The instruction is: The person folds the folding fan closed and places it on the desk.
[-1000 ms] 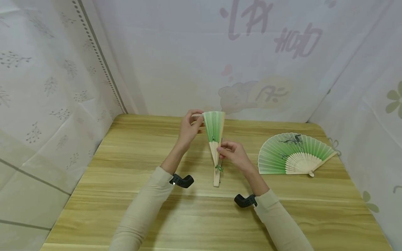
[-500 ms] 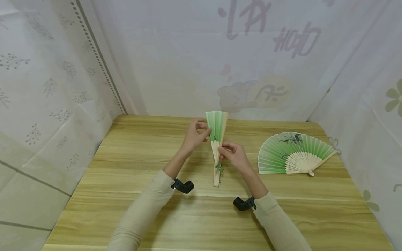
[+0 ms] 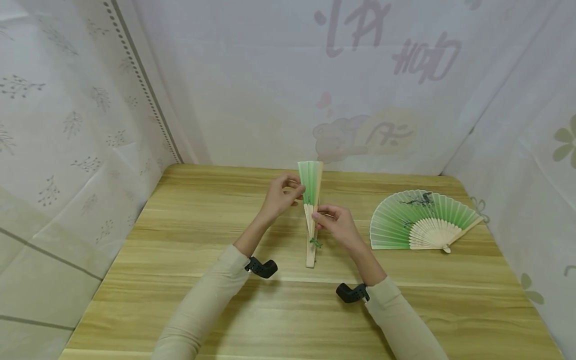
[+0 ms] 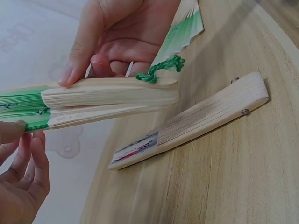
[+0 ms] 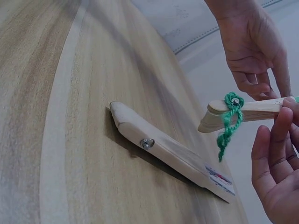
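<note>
A green folding fan with pale wooden ribs is held up between both hands, nearly folded, its ribs stacked close. My left hand pinches the green leaf along its left edge. My right hand grips the ribs on the right side, thumb on the outer stick. A knotted green cord hangs from the pivot end. Below the held fan, a second, folded fan lies on the table, with a metal rivet at its end and a small printed picture on its side.
To the right, a spread green fan with a dark branch print lies on the wooden table. Patterned cloth hangs behind the table and on both sides. A black wrist camera sits on the left wrist, another on the right.
The held fan has narrowed as its left edge came in to the right. My left hand has moved right and down along that edge. The right hand stays nearly in place.
</note>
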Demonstrator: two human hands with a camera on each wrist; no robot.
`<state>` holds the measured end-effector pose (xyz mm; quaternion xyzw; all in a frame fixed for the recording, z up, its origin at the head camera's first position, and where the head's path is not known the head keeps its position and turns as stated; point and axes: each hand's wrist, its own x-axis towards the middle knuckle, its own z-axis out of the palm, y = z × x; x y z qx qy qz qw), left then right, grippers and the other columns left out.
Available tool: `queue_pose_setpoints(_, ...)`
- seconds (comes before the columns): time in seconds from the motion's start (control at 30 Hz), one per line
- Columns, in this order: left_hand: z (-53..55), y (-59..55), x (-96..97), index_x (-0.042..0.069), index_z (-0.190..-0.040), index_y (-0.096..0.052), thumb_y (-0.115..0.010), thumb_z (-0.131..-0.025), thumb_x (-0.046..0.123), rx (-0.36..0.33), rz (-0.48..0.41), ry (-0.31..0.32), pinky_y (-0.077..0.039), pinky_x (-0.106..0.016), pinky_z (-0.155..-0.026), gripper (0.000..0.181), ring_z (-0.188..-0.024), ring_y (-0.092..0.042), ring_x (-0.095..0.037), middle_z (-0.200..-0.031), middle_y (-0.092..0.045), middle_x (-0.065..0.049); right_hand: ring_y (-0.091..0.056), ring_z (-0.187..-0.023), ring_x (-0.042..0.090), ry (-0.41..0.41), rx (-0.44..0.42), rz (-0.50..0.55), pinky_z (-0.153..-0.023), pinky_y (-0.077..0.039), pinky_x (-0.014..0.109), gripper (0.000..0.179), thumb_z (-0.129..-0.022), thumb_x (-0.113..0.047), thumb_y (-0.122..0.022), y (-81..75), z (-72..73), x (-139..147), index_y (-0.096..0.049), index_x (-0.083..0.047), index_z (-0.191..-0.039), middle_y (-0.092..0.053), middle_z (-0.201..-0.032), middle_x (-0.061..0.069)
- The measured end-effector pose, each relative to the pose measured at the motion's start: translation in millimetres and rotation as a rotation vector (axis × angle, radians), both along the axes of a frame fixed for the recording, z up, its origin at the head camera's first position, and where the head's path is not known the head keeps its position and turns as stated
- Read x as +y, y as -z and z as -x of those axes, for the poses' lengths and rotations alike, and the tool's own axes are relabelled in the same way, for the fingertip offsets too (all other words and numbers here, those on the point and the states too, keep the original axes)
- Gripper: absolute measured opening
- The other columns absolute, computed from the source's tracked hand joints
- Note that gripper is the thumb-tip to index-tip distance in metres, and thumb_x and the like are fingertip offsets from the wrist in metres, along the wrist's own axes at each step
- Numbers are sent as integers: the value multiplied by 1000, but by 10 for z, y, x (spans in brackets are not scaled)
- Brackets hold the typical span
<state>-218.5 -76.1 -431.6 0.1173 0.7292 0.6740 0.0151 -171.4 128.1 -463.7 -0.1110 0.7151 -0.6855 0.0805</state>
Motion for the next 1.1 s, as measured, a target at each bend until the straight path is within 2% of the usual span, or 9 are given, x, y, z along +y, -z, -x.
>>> queue_pose_setpoints(0.13, -8, 3, -9, -1, -117, -60, -65, -100, 5, -12, 2, -1, -60, -52, -72, 19, -86, -70, -41, -104, -65, -17, -64, -76, 20, 10, 8, -22, -78, -58, 47, 19, -98, -9, -71, -17, 6, -24, -70, 6, -109, -67, -95, 13)
queue_pose_setpoints(0.33, -28, -10, 0, -2, -114, -60, -63, -102, 4, -20, 3, -6, -59, -55, -72, 15, -81, -69, -30, -102, -63, -16, -65, -79, 38, 58, 19, -14, -78, -57, 55, 19, -95, -11, -75, -26, 7, -37, -74, 4, -106, -70, -93, 15)
queue_pose_setpoints(0.4, -29, -10, 3, -2, -114, -60, -62, -102, 4, -21, 0, -7, -60, -51, -71, 14, -80, -69, -29, -102, -62, -16, -64, -79, 41, 69, 20, 5, -77, -57, 55, 19, -94, -11, -76, -21, 6, -35, -74, 4, -106, -71, -92, 16)
queue_pose_setpoints(0.57, -21, 4, 4, -3, -114, -60, -62, -102, 4, -22, -6, -14, -61, -41, -68, 14, -81, -70, -30, -103, -62, -15, -67, -77, 26, 68, 15, 62, -78, -60, 44, 19, -94, -6, -74, -14, 1, -33, -72, 7, -108, -70, -96, 18)
queue_pose_setpoints(0.67, -18, 12, 3, -3, -114, -60, -62, -102, 4, -23, -11, -10, -60, -51, -72, 14, -84, -70, -34, -103, -62, -16, -67, -76, 19, 69, 12, 78, -77, -60, 38, 19, -95, -4, -73, -8, 2, -35, -71, 8, -108, -69, -99, 18)
queue_pose_setpoints(0.83, -21, 19, 1, -4, -114, -60, -61, -102, 3, -23, -11, 0, -56, -63, -77, 14, -87, -69, -42, -102, -63, -17, -67, -77, 21, 60, 3, 61, -75, -60, 34, 23, -96, -1, -70, 1, 12, -44, -68, 11, -116, -69, -99, 19)
queue_pose_setpoints(0.97, -24, 11, 5, -4, -113, -61, -61, -102, 3, -5, 15, 10, -57, -61, -76, 13, -87, -69, -43, -102, -62, -16, -66, -79, 20, 31, -30, 45, -74, -58, 30, 29, -98, -2, -67, 8, 28, -47, -64, 11, -124, -66, -102, 17)
queue_pose_setpoints(1.1, -30, 8, -1, -3, -112, -61, -61, -102, 4, 20, 48, 9, -59, -56, -72, 12, -86, -69, -44, -102, -62, -16, -65, -77, 19, 1, -38, 33, -74, -58, 30, 28, -100, -3, -66, 13, 28, -41, -65, 12, -123, -64, -104, 16)
